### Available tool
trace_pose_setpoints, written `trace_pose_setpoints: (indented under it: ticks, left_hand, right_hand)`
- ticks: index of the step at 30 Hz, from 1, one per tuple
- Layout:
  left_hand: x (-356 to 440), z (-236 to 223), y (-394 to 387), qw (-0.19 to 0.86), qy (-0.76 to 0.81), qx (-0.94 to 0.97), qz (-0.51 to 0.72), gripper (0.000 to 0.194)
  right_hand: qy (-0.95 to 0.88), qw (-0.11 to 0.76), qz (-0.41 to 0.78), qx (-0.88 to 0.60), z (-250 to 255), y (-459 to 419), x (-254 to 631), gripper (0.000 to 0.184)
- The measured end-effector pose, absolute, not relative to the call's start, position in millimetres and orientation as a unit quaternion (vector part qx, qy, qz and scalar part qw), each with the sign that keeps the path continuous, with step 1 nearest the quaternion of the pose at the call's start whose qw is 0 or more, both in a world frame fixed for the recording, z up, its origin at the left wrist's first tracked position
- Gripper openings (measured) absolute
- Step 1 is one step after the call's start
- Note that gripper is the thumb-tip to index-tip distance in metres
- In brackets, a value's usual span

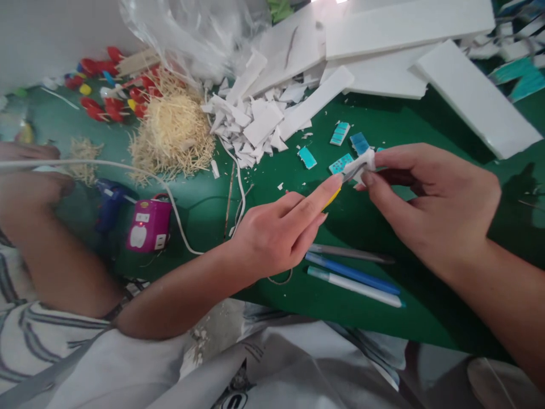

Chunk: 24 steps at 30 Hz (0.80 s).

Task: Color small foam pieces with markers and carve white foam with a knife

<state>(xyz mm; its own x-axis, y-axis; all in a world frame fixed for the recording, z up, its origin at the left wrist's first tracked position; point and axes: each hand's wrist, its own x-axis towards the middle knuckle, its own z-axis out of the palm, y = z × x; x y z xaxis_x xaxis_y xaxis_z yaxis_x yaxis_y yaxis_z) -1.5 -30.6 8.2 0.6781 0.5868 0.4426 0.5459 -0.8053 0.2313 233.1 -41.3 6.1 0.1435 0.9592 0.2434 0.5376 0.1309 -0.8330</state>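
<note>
My left hand (281,230) is closed around a craft knife (332,197) with a yellow handle, its forefinger stretched along the top. The knife's metal blade rests against a small piece of white foam (369,162). That foam is pinched between the thumb and fingers of my right hand (438,196). Just behind it on the green table lie small foam pieces coloured blue, among them a striped piece (340,133), a dotted piece (340,164) and a plain piece (307,158). Most of the knife handle is hidden by my left fingers.
Pens, including a blue pen (357,274), lie in front. White foam scraps (259,122) and boards (409,28) fill the back. A straw-like heap (176,130), purple power adapter (149,224), blue glue gun (109,201), white cable (179,213) and another person's hand (36,187) are left.
</note>
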Motion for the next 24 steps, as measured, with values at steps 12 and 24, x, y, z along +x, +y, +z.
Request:
trace_pose_setpoints:
  ticks: [12,24]
  left_hand:
    - [2.4,6.8,-30.0,0.036,0.293,0.917,0.268,0.045]
    - [-2.4,6.8,-31.2,0.034,0.306,0.913,0.267,0.039]
  right_hand:
    - [-0.521,0.488,0.309,-0.629,1.0,-36.1,229.2,0.007]
    - [-0.466,0.515,0.342,-0.633,3.5,-29.4,230.4,0.016]
